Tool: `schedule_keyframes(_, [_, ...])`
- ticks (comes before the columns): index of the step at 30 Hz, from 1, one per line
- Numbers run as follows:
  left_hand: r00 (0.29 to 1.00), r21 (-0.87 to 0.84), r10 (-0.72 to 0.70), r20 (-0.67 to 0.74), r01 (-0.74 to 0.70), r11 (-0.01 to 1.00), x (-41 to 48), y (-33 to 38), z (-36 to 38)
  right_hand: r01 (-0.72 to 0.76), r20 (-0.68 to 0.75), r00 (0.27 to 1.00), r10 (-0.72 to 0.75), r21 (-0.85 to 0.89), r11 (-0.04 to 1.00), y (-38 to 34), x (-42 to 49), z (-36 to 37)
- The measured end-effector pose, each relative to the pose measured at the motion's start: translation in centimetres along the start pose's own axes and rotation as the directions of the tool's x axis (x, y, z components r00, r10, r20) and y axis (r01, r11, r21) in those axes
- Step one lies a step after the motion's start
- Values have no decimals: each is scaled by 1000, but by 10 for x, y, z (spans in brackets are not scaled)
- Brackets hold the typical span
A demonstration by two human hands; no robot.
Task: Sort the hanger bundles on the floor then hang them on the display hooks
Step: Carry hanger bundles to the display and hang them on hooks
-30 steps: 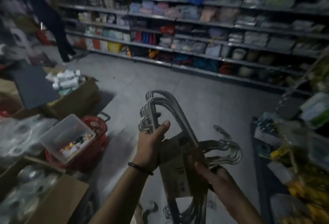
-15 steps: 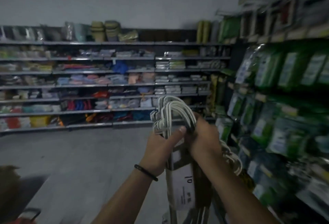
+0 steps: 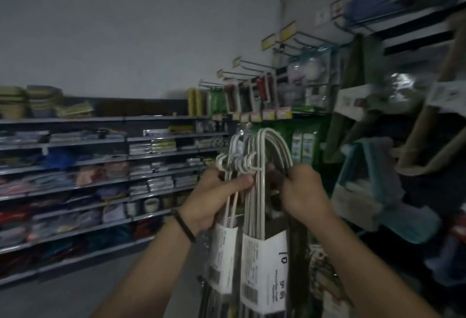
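Two bundles of white hangers (image 3: 262, 191), each wrapped in a white paper label with a barcode, are held upright at chest height in the middle of the view. My left hand (image 3: 214, 199) grips the necks of the left bundle just below the hooks. My right hand (image 3: 302, 194) grips the wires of the right bundle from the right side. Metal display hooks (image 3: 247, 65) with yellow price tags stick out from the rack above and to the right, several of them bare.
The rack on the right carries packaged goods on hooks (image 3: 252, 95), green packets (image 3: 302, 143) and a teal basket (image 3: 368, 186). Long shelves of folded goods (image 3: 100, 179) run along the back left. Grey floor (image 3: 75, 295) lies at lower left.
My view has lifted from the floor and boxes up to the display rack. Both hands have raised the hanger bundles higher, and my right hand has shifted to the right side of the bundles.
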State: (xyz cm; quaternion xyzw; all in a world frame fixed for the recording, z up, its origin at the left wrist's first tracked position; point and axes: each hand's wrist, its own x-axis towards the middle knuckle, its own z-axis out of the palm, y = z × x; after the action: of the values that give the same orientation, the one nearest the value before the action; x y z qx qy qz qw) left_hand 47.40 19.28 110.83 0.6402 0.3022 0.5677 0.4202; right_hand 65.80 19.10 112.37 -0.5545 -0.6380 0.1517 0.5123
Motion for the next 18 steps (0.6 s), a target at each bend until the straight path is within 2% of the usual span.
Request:
schedule_keyframes(3, [997, -41, 0, 74, 4, 999, 36, 7, 24, -25, -88, 996, 25, -5, 1000, 1, 29, -50])
schedule_keyframes(5, [992, -37, 52, 111, -48, 998, 54, 8, 40, -36, -117, 993, 36, 4, 999, -4, 39, -78])
schedule_keyframes(8, [976, -121, 107, 189, -85, 989, 82, 9, 56, -44, -160, 987, 12, -199, 979, -14, 45, -112])
schedule_keyframes(10, [946, -261, 117, 303, -36, 965, 104, 13, 56, -50, -200, 980, -7, -278, 959, -19, 48, -129])
schedule_keyframes(13, [837, -457, 135, 531, 149, 877, 137, 22, 55, -101, -270, 962, 30, -253, 962, -25, 49, -150])
schedule_keyframes(15, [790, -446, 175, 587, 135, 885, 152, 34, 62, -151, -320, 943, 88, -178, 972, -32, 45, -158])
schedule_keyframes(18, [823, -255, 138, 551, 9, 967, 171, 53, 76, -182, -414, 907, 75, -224, 958, -45, 39, -167])
